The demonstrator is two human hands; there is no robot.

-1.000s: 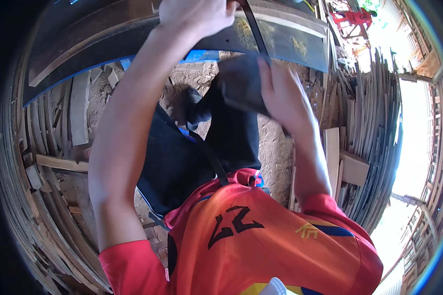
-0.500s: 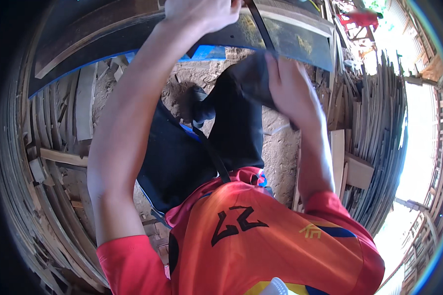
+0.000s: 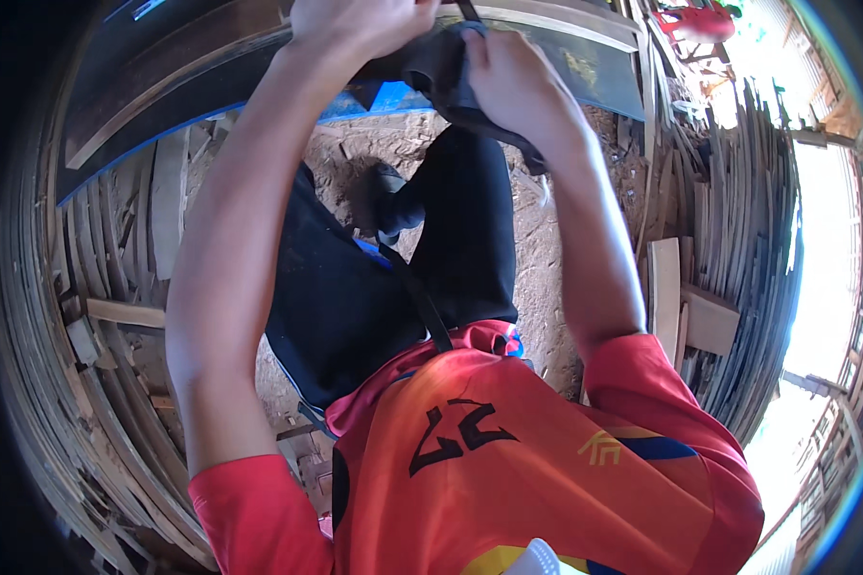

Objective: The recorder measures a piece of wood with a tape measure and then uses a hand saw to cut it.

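Observation:
My left hand is at the top edge, its fingers curled and partly cut off, so what it grips is hidden. Just right of its fingertips a dark flat strip runs down from the top edge to my right hand. That hand is closed around a dark grey, limp piece of cloth, which bunches to the left of the fingers and trails below the wrist. The strip meets the cloth by my right thumb. Both hands are over a dark board with a blue lower edge.
Thin wooden strips are stacked at the right and the left. Short wood offcuts lie by the right stack. My legs are over a dirt floor. A red object is at the far right.
My right hand has moved up and left along the dark strip with the cloth, coming closer to my left hand. My left hand has shifted slightly left.

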